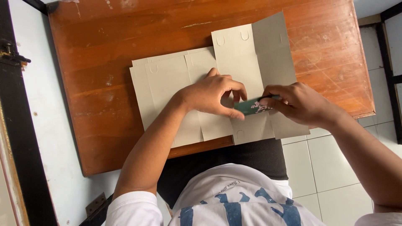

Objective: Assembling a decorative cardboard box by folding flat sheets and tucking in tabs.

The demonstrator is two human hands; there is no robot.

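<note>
Several flat grey cardboard box blanks [167,83] lie in a stack on a brown wooden table [104,62], and another grey blank [251,58] lies on top toward the right, one panel lifted. My left hand [213,94] rests on this blank, thumb and fingers pinching one end of a small dark green card with pale markings [251,106]. My right hand [299,102] grips the other end of the card, just above the blank's near edge.
The table's near edge [125,167] runs across my lap. White floor tiles [326,167] show to the right, a white wall and a dark door frame [16,125] with a latch to the left. Black bars [391,75] stand at far right.
</note>
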